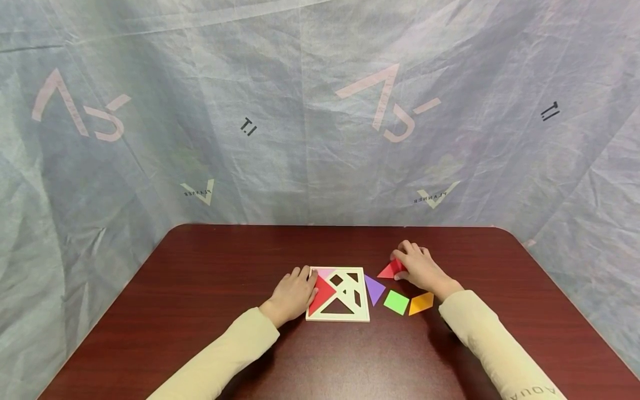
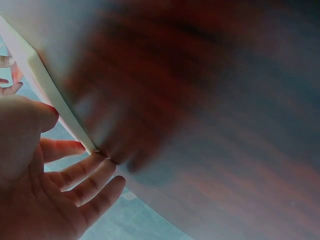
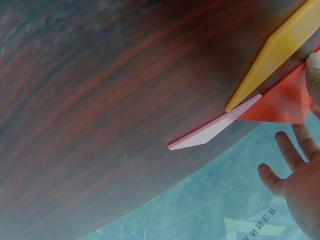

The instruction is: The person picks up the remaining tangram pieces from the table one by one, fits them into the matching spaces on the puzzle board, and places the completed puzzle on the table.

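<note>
A white square puzzle frame (image 1: 338, 318) lies on the dark red table (image 1: 200, 289), with a red triangle (image 1: 324, 293) and a pale pink piece (image 1: 326, 272) set in it. My left hand (image 1: 306, 278) rests flat at the frame's left edge, its straight fingers (image 2: 85, 170) touching the white rim (image 2: 55, 95). To the right of the frame, my right hand (image 1: 402, 265) pinches a second red triangle (image 1: 389, 271), tilted on the table. The right wrist view shows this red triangle (image 3: 280, 102) next to a yellow-orange piece (image 3: 272, 55) and a pink sliver (image 3: 215, 131).
Loose pieces lie between the frame and my right arm: a purple triangle (image 1: 373, 288), a green square (image 1: 396, 301) and an orange parallelogram (image 1: 421, 303). A crinkled grey-blue sheet (image 1: 320, 139) hangs behind the table's rounded far edge.
</note>
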The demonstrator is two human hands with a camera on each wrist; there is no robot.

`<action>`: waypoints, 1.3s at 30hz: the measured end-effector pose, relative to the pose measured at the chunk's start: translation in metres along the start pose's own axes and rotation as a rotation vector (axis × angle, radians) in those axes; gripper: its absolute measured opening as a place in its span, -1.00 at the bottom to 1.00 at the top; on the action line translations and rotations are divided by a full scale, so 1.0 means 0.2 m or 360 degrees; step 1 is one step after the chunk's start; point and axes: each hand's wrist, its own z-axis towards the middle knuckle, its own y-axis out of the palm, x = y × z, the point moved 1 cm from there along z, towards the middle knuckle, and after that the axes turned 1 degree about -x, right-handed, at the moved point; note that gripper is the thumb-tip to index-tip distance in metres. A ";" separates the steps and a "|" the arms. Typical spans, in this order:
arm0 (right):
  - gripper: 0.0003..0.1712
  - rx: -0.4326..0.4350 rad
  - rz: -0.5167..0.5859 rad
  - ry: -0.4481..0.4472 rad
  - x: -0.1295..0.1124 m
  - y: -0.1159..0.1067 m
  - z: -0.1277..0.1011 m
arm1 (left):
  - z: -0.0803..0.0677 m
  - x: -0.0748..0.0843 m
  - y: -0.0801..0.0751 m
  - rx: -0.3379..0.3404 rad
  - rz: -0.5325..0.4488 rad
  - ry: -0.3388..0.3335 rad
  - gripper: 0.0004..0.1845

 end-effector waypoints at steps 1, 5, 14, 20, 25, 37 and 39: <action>-0.57 0.0002 -0.0005 -0.0004 0.00 0.00 0.00 | 0.00 0.00 0.00 -0.0002 -0.0001 0.0000 -0.56; -0.56 -0.0021 -0.0032 0.0000 0.00 -0.01 -0.01 | 0.00 0.00 0.00 0.0003 0.0002 0.0003 -0.56; -0.54 0.0071 -0.0130 -0.0084 0.00 -0.01 -0.02 | 0.00 0.00 0.00 0.0012 0.0013 0.0014 -0.56; -0.59 0.0111 -0.0183 -0.0123 0.00 -0.02 -0.02 | 0.00 0.00 0.00 0.0014 -0.0001 0.0016 -0.56; -0.67 0.0127 -0.0230 -0.0120 -0.01 -0.02 -0.02 | 0.00 -0.01 0.00 0.0012 -0.0007 0.0015 -0.56; -0.83 0.0206 -0.0256 -0.0100 0.00 -0.01 -0.02 | 0.00 -0.01 0.00 0.0049 -0.0022 0.0041 -0.56; -0.83 0.0209 -0.0249 -0.0094 0.00 -0.01 -0.02 | 0.00 -0.01 0.00 0.0035 -0.0031 0.0039 -0.56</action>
